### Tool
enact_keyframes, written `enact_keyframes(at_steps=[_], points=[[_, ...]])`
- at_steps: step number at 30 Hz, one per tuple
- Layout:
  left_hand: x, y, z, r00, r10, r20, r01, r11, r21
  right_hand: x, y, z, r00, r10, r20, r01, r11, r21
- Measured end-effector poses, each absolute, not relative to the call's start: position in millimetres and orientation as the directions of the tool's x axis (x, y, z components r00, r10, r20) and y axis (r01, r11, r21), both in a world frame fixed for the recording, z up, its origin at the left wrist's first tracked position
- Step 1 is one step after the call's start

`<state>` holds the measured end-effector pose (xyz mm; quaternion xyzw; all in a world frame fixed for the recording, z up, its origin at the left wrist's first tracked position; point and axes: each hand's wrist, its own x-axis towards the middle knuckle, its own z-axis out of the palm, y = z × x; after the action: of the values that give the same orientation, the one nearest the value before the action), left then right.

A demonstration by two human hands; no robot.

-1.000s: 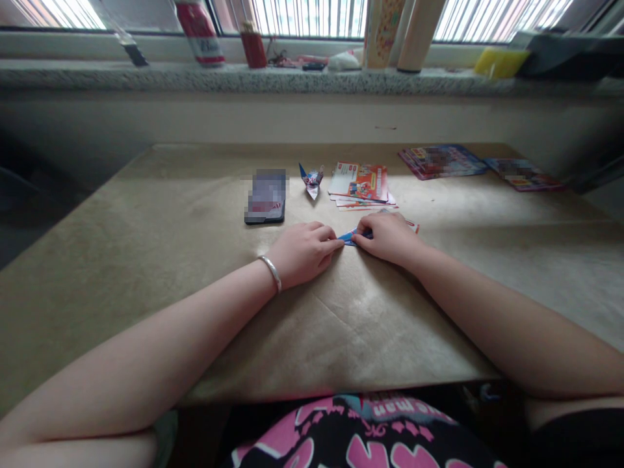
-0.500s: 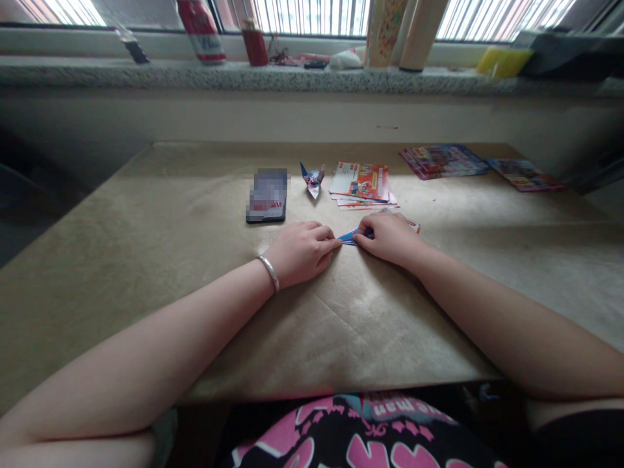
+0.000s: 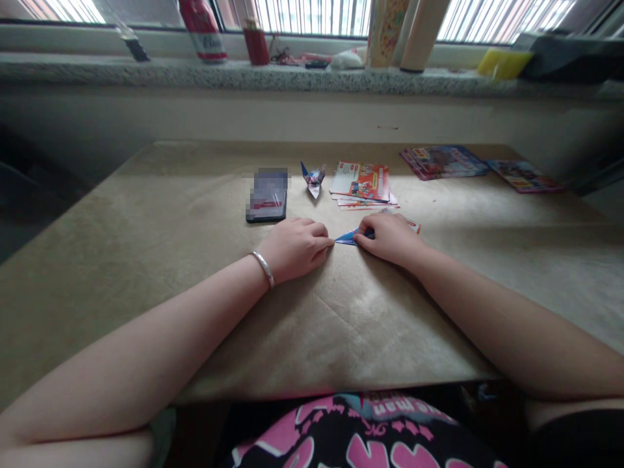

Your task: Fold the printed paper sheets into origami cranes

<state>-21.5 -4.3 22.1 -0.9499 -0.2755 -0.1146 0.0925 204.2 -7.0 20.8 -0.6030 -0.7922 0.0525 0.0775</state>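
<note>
A narrow piece of blue and white folded paper (image 3: 347, 237) lies on the table, its sharp tip pointing left. My right hand (image 3: 392, 237) is closed on it, thumb and fingers pinching its middle, and a white and red part shows beyond the knuckles. At the tip is my left hand (image 3: 299, 247), wearing a silver bracelet (image 3: 263, 268); its fingers are drawn together with the fingertips on the point of the paper. How firmly they grip it is hard to see. Just beyond my hands stands a finished paper crane (image 3: 312, 180) in blue, white and pink.
A phone (image 3: 268, 196) lies behind my left hand. Printed paper sheets (image 3: 363, 181) are stacked right of the crane. Farther right are two groups of colourful cards (image 3: 443, 161). The stone windowsill (image 3: 292, 79) holds a red can (image 3: 202, 32), bottles and a yellow object (image 3: 504, 64).
My left hand has slid a little to the left along the paper to its very tip, uncovering more of the blue point. My right hand stays in place.
</note>
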Motion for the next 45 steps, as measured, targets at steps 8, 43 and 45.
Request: enact_keyframes(at_steps=[8,43,45], points=[[-27,-3,23,0.811,0.505,0.296,0.562,-0.813,-0.153,205,-8,20,-0.266,0.961,0.069,0.945,0.274,-0.178],[-14,-19,23,0.807,0.548,0.222,0.589,-0.779,-0.217,222,2,4,-0.23,0.956,0.183,0.85,0.289,-0.44],[-14,-18,22,0.802,0.557,0.216,0.595,-0.776,-0.209,222,2,5,-0.237,0.954,0.185,0.853,0.295,-0.43]])
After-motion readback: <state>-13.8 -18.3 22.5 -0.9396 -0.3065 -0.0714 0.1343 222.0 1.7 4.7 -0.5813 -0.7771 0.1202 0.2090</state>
